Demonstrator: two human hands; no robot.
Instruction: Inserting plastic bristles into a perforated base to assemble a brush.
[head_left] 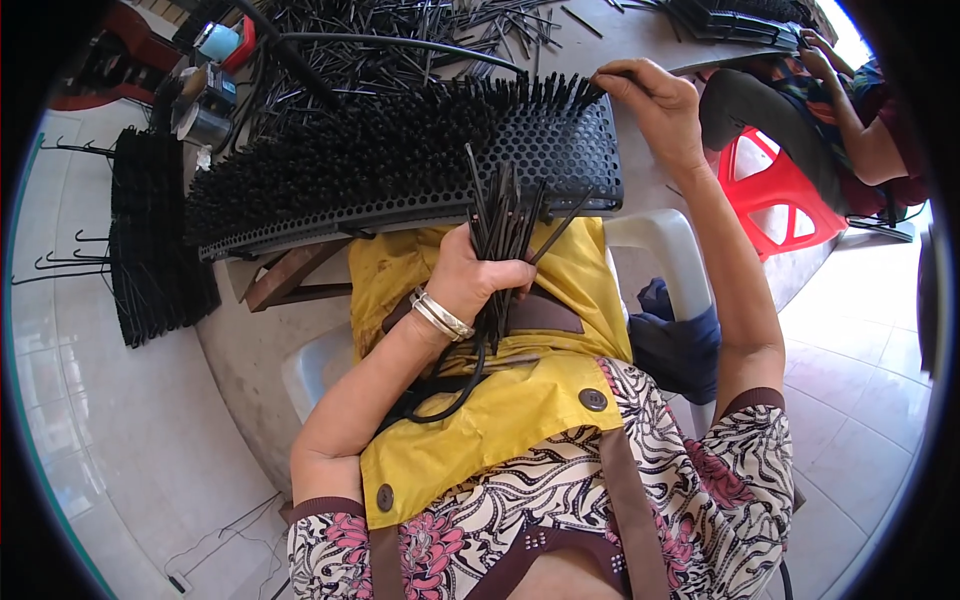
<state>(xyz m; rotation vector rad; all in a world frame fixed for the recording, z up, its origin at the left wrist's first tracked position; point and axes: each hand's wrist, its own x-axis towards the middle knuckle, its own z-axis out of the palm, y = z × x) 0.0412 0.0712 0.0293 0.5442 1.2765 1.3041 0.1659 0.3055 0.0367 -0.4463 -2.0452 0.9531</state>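
Note:
A bundle of thin black sticks [505, 235] is gripped upright in my left hand [475, 275], its fingers wrapped round the middle. A few sticks splay out of the bundle at the top. My right hand [660, 95] is at the far right corner of a black perforated rack [560, 150], thumb and fingertips pinched together beside the last upright sticks. Whatever lies between those fingertips is too small to make out. Dense rows of black sticks [350, 150] stand in the rack's holes over its left and far parts, while bare holes show at the near right.
Loose black sticks [400, 55] are heaped behind the rack. Wire spools [205, 125] stand at the far left, near black hooked pieces [150, 230]. A red stool [775, 195] and another person's arm [850, 120] are at right. A yellow apron [480, 410] covers my lap.

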